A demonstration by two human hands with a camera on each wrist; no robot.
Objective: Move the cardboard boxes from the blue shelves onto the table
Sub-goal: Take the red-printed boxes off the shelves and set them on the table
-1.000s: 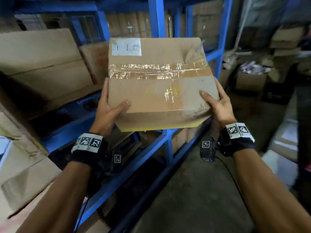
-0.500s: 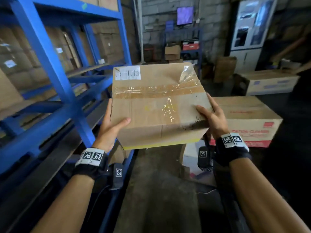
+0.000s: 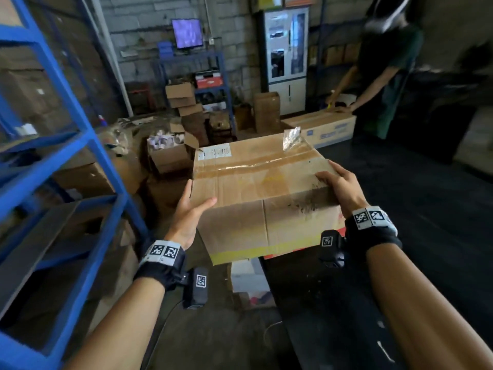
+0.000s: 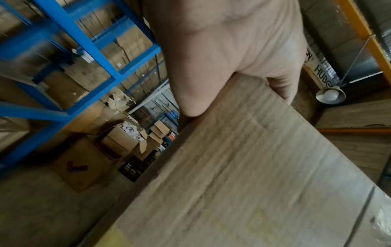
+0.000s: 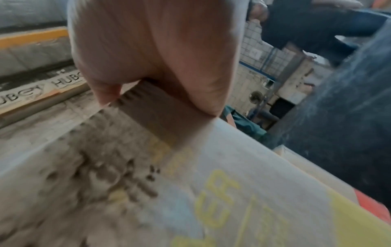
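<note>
Box (image 3: 258, 193) was held in the air between both hands: left hand (image 3: 186, 217) gripped its left edge, right hand (image 3: 340, 186) its right edge, thumbs on top.

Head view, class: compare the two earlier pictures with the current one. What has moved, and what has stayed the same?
The cardboard box has been carried away from the blue shelves, which slid from behind it to the left, and now hangs over the dark table, where another person has come into view. The left hand and right hand still hold its sides as before; nothing let go.
</note>
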